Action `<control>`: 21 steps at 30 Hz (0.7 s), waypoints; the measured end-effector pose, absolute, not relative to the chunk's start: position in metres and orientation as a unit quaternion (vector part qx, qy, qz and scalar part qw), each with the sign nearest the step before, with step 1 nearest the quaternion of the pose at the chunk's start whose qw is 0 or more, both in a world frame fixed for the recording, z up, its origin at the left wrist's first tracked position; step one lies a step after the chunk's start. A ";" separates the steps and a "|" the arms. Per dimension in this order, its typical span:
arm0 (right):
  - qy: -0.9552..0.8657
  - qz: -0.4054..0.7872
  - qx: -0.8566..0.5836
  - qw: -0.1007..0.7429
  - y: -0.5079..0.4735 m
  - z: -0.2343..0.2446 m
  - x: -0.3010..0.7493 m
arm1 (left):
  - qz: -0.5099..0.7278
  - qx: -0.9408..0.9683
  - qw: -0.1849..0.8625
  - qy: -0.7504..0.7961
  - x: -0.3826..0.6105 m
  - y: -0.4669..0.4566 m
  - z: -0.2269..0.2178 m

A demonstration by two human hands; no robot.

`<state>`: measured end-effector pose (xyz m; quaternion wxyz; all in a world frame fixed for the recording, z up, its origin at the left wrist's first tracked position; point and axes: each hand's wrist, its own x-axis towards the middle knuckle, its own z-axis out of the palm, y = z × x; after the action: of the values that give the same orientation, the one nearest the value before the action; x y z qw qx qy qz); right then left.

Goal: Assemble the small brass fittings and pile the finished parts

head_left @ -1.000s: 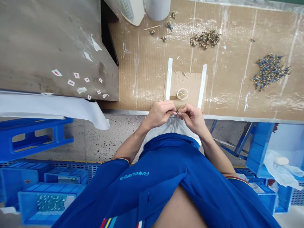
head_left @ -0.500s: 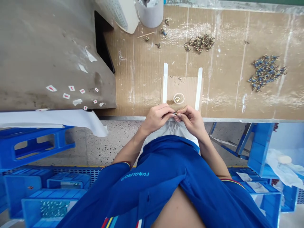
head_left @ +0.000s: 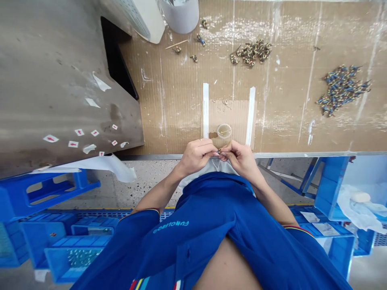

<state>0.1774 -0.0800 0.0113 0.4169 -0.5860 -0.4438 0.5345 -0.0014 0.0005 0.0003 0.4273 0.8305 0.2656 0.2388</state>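
Observation:
My left hand (head_left: 196, 156) and my right hand (head_left: 241, 158) meet just over the table's front edge, their fingertips pinching a tiny dark-and-brass part (head_left: 219, 150) between them. Right behind my fingers stands a small clear cup (head_left: 224, 135) on a cardboard pad (head_left: 229, 117), which lies between two white tape strips. The cup holds a little thin wire or liquid, too small to tell. Farther off lie a heap of brass-coloured small parts (head_left: 250, 53) and a heap of blue-and-gold parts (head_left: 342, 89).
A grey metal surface (head_left: 60, 80) with red-marked paper labels fills the left side. A white cup (head_left: 180, 16) stands at the back of the cardboard-covered table (head_left: 181, 100). Blue plastic crates (head_left: 72, 251) sit on the floor below, beside my blue shirt.
The view has tilted and shifted, so the clear cup now appears taller and closer to my fingers. My hands stay together, pinching the same tiny part.

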 end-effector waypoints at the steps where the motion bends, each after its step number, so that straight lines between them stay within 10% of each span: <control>1: -0.447 0.532 -0.587 0.415 -0.080 0.011 0.177 | 0.239 0.830 0.425 0.270 -0.001 0.000 0.000; 21: -0.425 0.547 -0.563 0.450 -0.082 0.014 0.193 | 0.209 0.794 0.437 0.367 0.010 -0.006 0.029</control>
<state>0.1933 -0.0823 0.0136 0.4495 -0.5633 -0.4253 0.5475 0.0096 -0.0056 0.0293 0.4369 0.7942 0.3671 0.2089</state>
